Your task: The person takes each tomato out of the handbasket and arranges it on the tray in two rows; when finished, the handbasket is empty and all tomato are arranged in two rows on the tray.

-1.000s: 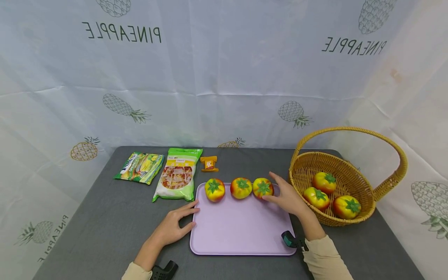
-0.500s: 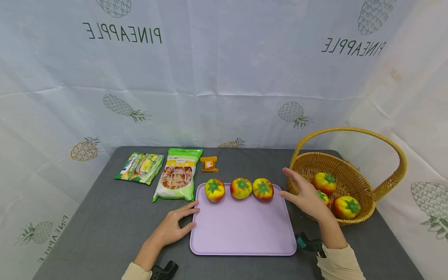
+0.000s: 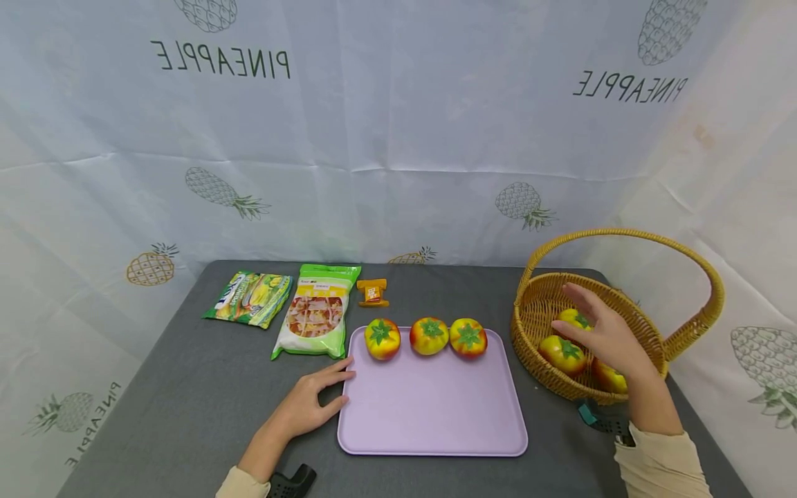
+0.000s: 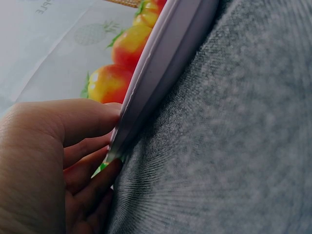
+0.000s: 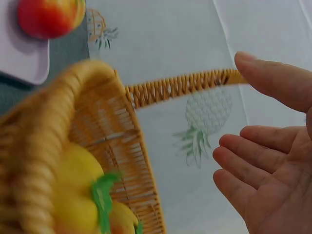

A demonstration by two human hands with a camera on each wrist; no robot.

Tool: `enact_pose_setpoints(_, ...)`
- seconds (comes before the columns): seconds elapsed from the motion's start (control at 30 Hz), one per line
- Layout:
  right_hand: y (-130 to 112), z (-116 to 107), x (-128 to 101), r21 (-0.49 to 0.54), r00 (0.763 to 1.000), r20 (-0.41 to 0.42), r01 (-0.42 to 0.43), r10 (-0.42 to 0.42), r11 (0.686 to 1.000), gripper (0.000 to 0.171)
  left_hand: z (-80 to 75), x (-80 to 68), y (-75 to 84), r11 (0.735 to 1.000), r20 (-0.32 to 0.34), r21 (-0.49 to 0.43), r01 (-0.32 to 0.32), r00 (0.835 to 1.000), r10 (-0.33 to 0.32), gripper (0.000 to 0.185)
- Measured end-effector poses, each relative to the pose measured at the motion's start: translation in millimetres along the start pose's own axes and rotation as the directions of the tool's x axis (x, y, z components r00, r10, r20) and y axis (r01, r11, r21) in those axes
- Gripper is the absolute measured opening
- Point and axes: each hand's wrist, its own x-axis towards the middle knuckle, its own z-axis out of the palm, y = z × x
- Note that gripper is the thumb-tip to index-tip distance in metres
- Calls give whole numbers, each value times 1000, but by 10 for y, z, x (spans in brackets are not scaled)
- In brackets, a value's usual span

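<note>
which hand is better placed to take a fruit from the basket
Probably the right hand: it hangs empty over the fruit in the basket, while the left hand touches the tray, farther away.

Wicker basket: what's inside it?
The basket holds three yellow-red fruits. In the head view, the right hand partly covers two; what lies beneath the fruits can't be seen.

Flat green-and-yellow packet (image 3: 249, 299) lay toward the far left of the dark grey surface (image 3: 180, 394), green-and-white bag (image 3: 316, 311) just right of it, small orange packet (image 3: 372, 293) next along. Pale cloth (image 3: 423, 104) hung behind, creased, printed with pineapples and mirrored PINEAPPLE lettering.
</note>
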Motion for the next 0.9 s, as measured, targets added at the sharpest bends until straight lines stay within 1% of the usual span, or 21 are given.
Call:
enact_pose_setpoints(0.13,134,-141,8,64,1000,19,-15,14,998,75,-2,2,7,1000,2,1,10,1000,-10,39)
enact_pose_setpoints(0.27,274,-249,29,72,998,49,-49,46,996,76,-2,2,8,1000,6,3,14,1000,-14,39)
enact_pose_setpoints(0.47,510,-374,104,20,984,114,-139,136,990,81,5,-4,4,1000,4,1,14,1000,-14,39)
enact_pose_setpoints(0.63,685,-440,175,-33,973,172,-151,154,988,83,6,-4,7,1000,-2,2,9,1000,-9,38)
enact_pose_setpoints(0.9,852,-439,251,-98,951,254,-154,175,983,80,9,-2,11,1000,-5,1,6,1000,-6,39)
